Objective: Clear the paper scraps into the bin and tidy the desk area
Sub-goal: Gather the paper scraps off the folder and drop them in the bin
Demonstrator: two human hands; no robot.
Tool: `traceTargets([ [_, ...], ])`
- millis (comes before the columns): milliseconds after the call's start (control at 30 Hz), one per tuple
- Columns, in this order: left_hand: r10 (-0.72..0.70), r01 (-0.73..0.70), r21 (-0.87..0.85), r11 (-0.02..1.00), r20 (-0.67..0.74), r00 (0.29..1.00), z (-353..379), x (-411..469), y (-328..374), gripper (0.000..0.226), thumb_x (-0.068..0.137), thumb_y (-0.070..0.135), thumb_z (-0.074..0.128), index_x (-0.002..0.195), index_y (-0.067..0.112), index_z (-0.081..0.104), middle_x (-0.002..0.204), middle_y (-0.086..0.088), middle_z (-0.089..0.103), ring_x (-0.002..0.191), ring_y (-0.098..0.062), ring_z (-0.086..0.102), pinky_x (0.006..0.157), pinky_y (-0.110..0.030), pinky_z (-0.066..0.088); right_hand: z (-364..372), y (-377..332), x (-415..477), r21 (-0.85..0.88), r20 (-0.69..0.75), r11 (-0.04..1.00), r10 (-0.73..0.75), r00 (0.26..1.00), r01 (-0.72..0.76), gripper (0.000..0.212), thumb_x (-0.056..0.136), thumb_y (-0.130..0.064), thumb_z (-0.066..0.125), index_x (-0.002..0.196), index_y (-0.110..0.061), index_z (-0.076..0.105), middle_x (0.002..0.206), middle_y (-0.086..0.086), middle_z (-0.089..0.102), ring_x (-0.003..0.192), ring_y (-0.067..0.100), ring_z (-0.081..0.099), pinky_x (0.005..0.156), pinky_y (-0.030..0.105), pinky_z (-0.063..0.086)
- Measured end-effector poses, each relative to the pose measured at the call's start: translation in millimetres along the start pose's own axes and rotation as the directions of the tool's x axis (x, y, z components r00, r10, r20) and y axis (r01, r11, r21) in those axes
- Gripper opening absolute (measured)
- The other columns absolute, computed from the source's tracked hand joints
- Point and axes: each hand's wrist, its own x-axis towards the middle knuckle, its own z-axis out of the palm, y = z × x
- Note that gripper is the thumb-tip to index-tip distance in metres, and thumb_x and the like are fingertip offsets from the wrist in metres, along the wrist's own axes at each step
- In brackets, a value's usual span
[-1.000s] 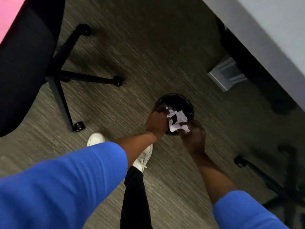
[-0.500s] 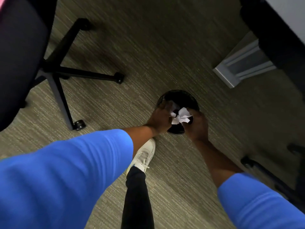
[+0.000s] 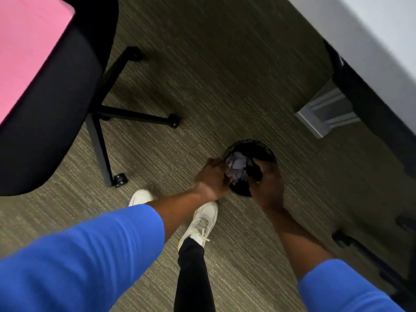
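Note:
A small round black mesh bin stands on the carpet under the desk edge. Pale paper scraps lie bunched in its mouth, between my two hands. My left hand is at the bin's left rim, fingers curled against the scraps. My right hand is at the near right rim, fingers reaching down into the bin beside the scraps. The picture is blurred, so I cannot tell whether either hand still grips the paper. Both arms wear blue sleeves.
A black office chair with a pink item on it stands at the left, its wheeled base spread on the carpet. The white desk and its grey foot are at the right. Another chair base sits lower right. My white shoes stand near the bin.
The scraps have gone from above the rim down into the bin's mouth, and both hands have sunk with them. The camera view has swung, bringing the pink item and desk back in.

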Motion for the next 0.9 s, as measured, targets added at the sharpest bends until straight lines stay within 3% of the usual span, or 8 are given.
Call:
traceTargets([
  [67, -0.007, 0.007, 0.002, 1.0, -0.044, 0.999, -12, -17, -8, 0.025, 0.098, 0.019, 0.061, 0.116, 0.009, 0.075, 0.126, -0.014, 0.07, 0.128, -0.034, 0.055, 0.107, -0.038, 0.046, 3, -17, -3, 0.001, 0.018, 1.0, 0.023, 1.0, -0.023, 0.058, 0.085, 0.002, 0.075, 0.141, -0.003, 0.063, 0.147, 0.024, 0.059, 0.139, 0.044, 0.054, 0.111, 0.057, 0.049],
  [200, -0.061, 0.06, -0.014, 0.998, -0.134, 0.989, -42, -46, -22, 0.021, 0.093, 0.014, 0.063, 0.108, 0.014, 0.077, 0.123, -0.01, 0.071, 0.125, -0.029, 0.057, 0.108, -0.036, 0.049, 6, -56, -9, 0.024, 0.058, 1.0, -0.019, 0.998, 0.018, 0.064, 0.087, -0.002, 0.077, 0.147, -0.005, 0.057, 0.149, 0.023, 0.057, 0.141, 0.042, 0.054, 0.114, 0.053, 0.047],
  [333, -0.116, 0.107, -0.049, 0.993, -0.245, 0.963, -79, -67, -36, 0.022, 0.097, 0.018, 0.061, 0.113, 0.015, 0.075, 0.122, -0.005, 0.07, 0.122, -0.023, 0.06, 0.123, -0.032, 0.032, 6, -108, -8, 0.042, 0.107, 0.998, -0.045, 0.993, 0.041, 0.063, 0.089, -0.008, 0.075, 0.149, -0.011, 0.056, 0.146, 0.017, 0.058, 0.136, 0.039, 0.056, 0.113, 0.053, 0.047],
  [467, -0.155, 0.117, -0.117, 0.986, -0.394, 0.906, -128, -93, -48, 0.015, 0.102, 0.025, 0.062, 0.108, 0.019, 0.074, 0.11, 0.004, 0.065, 0.112, -0.017, 0.056, 0.102, -0.037, 0.049, 4, -170, -5, 0.041, 0.141, 0.993, -0.115, 0.983, 0.11, 0.066, 0.091, -0.014, 0.072, 0.152, -0.022, 0.049, 0.151, 0.009, 0.052, 0.136, 0.032, 0.057, 0.112, 0.052, 0.049],
  [533, -0.18, 0.129, -0.141, 0.982, -0.455, 0.872, -156, -107, -54, 0.013, 0.102, 0.026, 0.062, 0.105, 0.019, 0.074, 0.108, 0.005, 0.066, 0.109, -0.016, 0.057, 0.096, -0.037, 0.052, 4, -201, -1, 0.038, 0.157, 0.984, -0.177, 0.972, 0.173, 0.068, 0.092, -0.013, 0.071, 0.154, -0.022, 0.045, 0.152, 0.01, 0.05, 0.135, 0.032, 0.057, 0.111, 0.05, 0.05],
  [667, -0.231, 0.154, -0.179, 0.972, -0.588, 0.775, -211, -137, -67, 0.011, 0.099, 0.023, 0.065, 0.097, 0.017, 0.073, 0.099, 0.002, 0.07, 0.101, -0.022, 0.063, 0.088, -0.043, 0.054, 8, -266, 7, 0.069, 0.143, 0.969, -0.245, 0.959, 0.238, 0.063, 0.096, -0.016, 0.07, 0.153, -0.027, 0.045, 0.13, 0.012, 0.068, 0.108, 0.035, 0.07, 0.095, 0.044, 0.056],
  [800, -0.285, 0.207, -0.196, 0.959, -0.69, 0.665, -270, -160, -89, 0.009, 0.096, 0.024, 0.065, 0.094, 0.018, 0.072, 0.094, 0.003, 0.07, 0.098, -0.023, 0.064, 0.084, -0.043, 0.053, 17, -331, 17, 0.047, 0.094, 0.912, -0.41, 0.907, 0.407, 0.068, 0.091, -0.014, 0.075, 0.152, -0.028, 0.048, 0.134, 0.006, 0.057, 0.116, 0.025, 0.062, 0.099, 0.044, 0.054],
  [900, -0.346, 0.266, -0.233, 0.935, -0.759, 0.551, -317, -166, -116, 0.01, 0.096, 0.024, 0.064, 0.097, 0.019, 0.073, 0.1, 0.001, 0.071, 0.101, -0.023, 0.063, 0.083, -0.044, 0.055, 27, -379, 32, 0.028, 0.107, 0.861, -0.508, 0.855, 0.508, 0.066, 0.093, -0.018, 0.075, 0.152, -0.029, 0.047, 0.139, 0.0, 0.048, 0.098, 0.015, 0.067, 0.084, 0.045, 0.062],
])
